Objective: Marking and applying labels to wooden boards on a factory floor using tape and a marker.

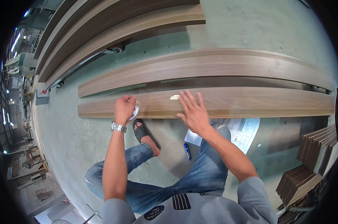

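Observation:
My left hand is closed on a roll of tape, held at the near edge of a long wood-grain board. A silver watch is on that wrist. Fingers spread, my right hand lies over the middle of the same board and holds nothing. Just left of its fingertips, a short pale strip of tape sits on the board's face. Behind, a second long wood-grain board runs alongside, with a dark gap between the two.
Printed sheets lie on the floor under my right forearm, and a blue marker lies between my legs. More long boards rest on a wheeled support at the far left. Stacked dark panels stand at the right.

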A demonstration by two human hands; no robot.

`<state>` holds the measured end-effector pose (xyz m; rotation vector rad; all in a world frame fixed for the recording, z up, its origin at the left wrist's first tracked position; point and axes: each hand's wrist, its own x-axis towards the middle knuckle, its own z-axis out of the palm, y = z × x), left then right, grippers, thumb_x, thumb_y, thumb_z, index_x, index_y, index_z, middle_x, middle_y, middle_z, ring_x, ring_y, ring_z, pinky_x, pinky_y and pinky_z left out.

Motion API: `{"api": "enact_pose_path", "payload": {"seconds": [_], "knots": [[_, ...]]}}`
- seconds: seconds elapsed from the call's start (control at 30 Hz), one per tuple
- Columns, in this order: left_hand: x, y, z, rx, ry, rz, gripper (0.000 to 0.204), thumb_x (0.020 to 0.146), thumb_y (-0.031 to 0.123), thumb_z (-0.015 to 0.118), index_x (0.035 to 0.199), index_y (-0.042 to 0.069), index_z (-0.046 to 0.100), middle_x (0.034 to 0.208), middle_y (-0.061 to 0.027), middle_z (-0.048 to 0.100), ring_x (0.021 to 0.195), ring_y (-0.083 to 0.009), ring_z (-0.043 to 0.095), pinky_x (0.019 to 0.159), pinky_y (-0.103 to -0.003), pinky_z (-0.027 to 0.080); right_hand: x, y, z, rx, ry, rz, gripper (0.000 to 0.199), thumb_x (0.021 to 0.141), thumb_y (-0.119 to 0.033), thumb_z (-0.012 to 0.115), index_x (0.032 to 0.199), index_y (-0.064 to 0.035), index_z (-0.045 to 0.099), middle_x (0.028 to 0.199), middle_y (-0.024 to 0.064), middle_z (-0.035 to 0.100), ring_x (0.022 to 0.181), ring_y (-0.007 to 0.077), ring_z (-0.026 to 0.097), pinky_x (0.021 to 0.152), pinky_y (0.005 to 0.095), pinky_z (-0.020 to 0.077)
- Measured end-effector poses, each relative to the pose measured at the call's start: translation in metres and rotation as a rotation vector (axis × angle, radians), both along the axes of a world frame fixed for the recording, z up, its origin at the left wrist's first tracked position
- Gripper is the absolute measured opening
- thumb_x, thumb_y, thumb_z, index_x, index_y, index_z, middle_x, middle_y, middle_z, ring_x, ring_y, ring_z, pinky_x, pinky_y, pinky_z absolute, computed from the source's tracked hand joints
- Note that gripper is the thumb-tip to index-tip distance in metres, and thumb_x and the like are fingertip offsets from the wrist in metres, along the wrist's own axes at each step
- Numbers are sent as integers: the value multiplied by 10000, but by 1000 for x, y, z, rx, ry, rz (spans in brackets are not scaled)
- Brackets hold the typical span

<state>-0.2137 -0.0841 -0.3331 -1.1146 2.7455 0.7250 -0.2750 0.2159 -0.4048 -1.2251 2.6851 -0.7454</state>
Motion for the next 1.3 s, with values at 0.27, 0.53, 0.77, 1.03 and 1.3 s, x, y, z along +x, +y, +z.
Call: {"api": "enact_pose_path", "payload": {"seconds": [0.27, 0.53, 0.77, 1.03, 1.3], "knots": [[-40, 79, 28, 886, 388, 56, 246, 991, 100, 558, 1177, -24, 661, 871, -86, 699, 610, -103, 605, 562, -251, 496, -9, -22, 5, -141, -110, -215, 588, 913, -332, 652, 1404, -31, 533, 1531, 160, 429, 1475, 337, 305, 1196, 534, 210], [-61, 112, 52, 446, 327, -469, 527, 977, 39, 567, 1487, 21, 432, 867, -47, 687, 657, -76, 571, 648, -262, 493, -81, -25, 77, -588, -782, -269, 359, 752, -226, 819, 1030, -10, 748, 893, 109, 694, 808, 219, 667, 747, 333, 514], [-61, 115, 52, 532, 259, -509, 591, 912, 80, 597, 1476, 66, 421, 1048, -176, 706, 903, -366, 677, 838, -376, 514, -58, -30, 74, -790, -726, -499, 90, 810, -36, 748, 888, 9, 740, 870, 57, 665, 750, 124, 582, 691, 270, 474], [-72, 110, 41, 206, 141, -407, 323, 897, 104, 689, 1195, 9, 609, 861, -108, 741, 707, -157, 664, 702, -308, 527, -44, -32, 60, -984, -653, -568, 47, 895, -25, 669, 898, 17, 649, 906, 47, 679, 784, 109, 604, 721, 259, 489], [-75, 111, 54, 429, 245, -573, 232, 899, 115, 690, 1098, 7, 638, 933, -145, 747, 776, -216, 698, 688, -311, 512, -84, 7, 51, -1247, -949, -531, 366, 958, -101, 622, 1266, 24, 469, 1039, 171, 712, 939, 189, 671, 853, 308, 519]]}}
